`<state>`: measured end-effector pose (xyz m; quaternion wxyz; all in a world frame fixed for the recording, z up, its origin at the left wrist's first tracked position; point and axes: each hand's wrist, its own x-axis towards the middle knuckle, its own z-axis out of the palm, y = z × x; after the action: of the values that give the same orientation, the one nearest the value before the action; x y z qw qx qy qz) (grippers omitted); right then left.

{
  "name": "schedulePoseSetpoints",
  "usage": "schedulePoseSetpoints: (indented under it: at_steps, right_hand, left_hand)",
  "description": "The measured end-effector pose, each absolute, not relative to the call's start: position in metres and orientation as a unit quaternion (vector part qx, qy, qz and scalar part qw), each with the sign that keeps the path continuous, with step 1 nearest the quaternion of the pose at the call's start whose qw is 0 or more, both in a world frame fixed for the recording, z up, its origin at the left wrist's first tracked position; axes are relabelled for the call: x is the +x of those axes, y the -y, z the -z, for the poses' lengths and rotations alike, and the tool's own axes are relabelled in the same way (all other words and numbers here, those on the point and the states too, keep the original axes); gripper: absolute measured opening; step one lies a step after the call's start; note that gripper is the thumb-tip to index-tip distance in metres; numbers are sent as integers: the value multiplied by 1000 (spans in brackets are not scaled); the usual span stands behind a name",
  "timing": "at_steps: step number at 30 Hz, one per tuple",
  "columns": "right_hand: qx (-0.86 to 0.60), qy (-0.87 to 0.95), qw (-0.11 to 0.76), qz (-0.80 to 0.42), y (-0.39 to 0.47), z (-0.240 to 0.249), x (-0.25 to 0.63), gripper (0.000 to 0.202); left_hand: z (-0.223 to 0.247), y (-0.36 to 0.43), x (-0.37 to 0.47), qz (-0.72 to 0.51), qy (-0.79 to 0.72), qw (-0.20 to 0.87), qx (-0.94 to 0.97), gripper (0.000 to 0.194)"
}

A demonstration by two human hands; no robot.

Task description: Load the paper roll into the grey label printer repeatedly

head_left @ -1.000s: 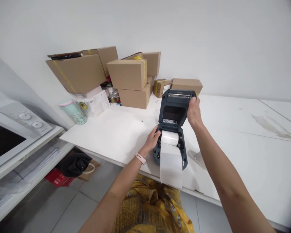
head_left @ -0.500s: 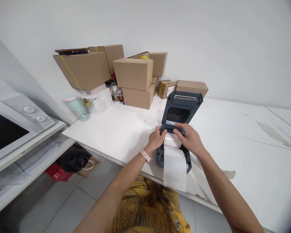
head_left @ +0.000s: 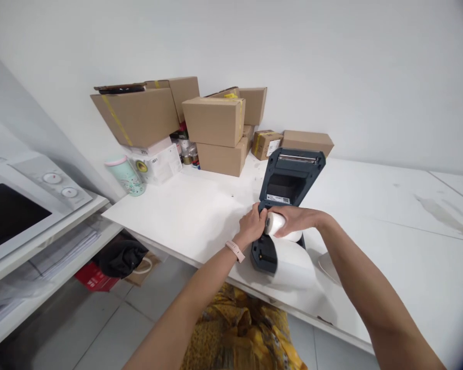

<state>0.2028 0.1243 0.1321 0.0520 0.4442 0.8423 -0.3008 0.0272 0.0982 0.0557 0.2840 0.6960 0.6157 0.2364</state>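
Note:
A dark label printer stands on the white table with its lid swung up. My right hand is wrapped over a white paper roll, which sits tilted at the printer's bay. From the roll a loose strip of paper hangs over the printer's front. My left hand grips the left side of the printer near the hinge, its fingers curled at the edge. The roll's left end lies close to my left fingertips. Parts of the bay are hidden behind the roll and paper.
Several cardboard boxes are stacked at the back of the table. A mint tumbler stands by a white box at the left. Further left, a microwave rests on a shelf. A piece of white paper lies right of the printer.
My right hand has closed around the paper roll and raised and turned it in the bay. The loose strip has swung to the right. My left hand remains at the printer's side.

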Motion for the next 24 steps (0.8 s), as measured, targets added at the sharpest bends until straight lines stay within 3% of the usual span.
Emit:
schedulePoseSetpoints:
  at_steps: [6,11,16,24]
  right_hand:
    - [411,-840,-181,304,-75,-166,272,70]
    - [566,-704,-305,300,-45,-159,329,58]
    - [634,-644,-309,295,-66,-115,348,61]
    - [589,-702,-270,295,-103,-39,317,59]
  left_hand:
    - [-51,-103,27,-216,-603,274,718,55]
    - [-52,-104,28,-217,-599,279,719,57]
    - [-54,-103,28,-214,-600,279,719,64]
    - [-62,-94,25,-173,-565,317,742,99]
